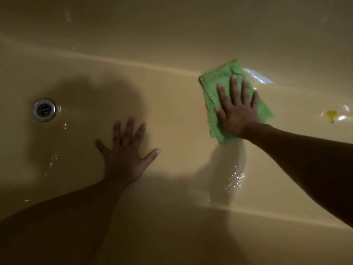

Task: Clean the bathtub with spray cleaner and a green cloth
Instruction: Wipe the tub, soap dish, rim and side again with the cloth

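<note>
Both palms flat, right hand point(237, 111) on green cloth point(215, 81), left hand point(126, 153) splayed on bathtub point(172, 111) near drain point(44, 109), yellow blotch point(331, 115) apart

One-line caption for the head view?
Right hand presses a green cloth flat against the yellow bathtub; left hand rests open near the drain.

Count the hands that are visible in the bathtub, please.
2. The left hand lies flat and spread on the bathtub floor, right of the drain. The right hand presses flat on the green cloth near the far wall. No other hand shows.
</note>
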Available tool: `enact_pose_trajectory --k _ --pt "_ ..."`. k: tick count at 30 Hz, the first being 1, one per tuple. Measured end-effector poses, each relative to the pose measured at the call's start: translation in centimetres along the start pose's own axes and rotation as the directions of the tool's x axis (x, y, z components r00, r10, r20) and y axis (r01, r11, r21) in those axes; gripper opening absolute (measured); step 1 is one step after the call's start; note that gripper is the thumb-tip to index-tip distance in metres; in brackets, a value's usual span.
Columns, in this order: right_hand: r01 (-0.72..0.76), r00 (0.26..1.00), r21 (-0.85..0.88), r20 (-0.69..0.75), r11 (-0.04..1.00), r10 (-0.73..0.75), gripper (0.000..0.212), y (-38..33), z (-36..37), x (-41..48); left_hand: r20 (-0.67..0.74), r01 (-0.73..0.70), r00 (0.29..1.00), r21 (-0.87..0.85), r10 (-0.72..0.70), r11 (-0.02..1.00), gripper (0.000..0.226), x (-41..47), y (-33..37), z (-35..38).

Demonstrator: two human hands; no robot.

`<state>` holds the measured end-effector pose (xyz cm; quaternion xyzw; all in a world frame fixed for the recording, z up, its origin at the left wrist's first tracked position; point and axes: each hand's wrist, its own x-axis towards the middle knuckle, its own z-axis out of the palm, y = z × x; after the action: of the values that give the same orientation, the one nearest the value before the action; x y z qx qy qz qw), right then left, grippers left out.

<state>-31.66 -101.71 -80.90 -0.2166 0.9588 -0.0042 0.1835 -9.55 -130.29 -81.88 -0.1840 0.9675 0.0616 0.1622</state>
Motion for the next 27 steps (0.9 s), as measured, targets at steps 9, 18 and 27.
enact_pose_trajectory --k 9,18,27 --pt "0.383 0.924 -0.079 0.060 0.921 -0.379 0.064 -9.8 2.9 -4.8 -0.016 -0.036 0.999 0.043 0.037 0.998 0.088 1.7 -1.8 -0.4" --pt "0.566 0.816 -0.097 0.203 0.818 -0.541 0.064 -7.1 4.4 -14.1 0.041 -0.029 0.999 0.029 0.027 0.999 0.086 2.8 -6.7 -0.9" --pt "0.348 0.920 -0.054 0.210 0.936 -0.331 0.064 -3.1 4.0 -15.1 0.100 0.181 0.979 -0.033 -0.177 0.983 0.083 0.6 -19.6 -2.5"
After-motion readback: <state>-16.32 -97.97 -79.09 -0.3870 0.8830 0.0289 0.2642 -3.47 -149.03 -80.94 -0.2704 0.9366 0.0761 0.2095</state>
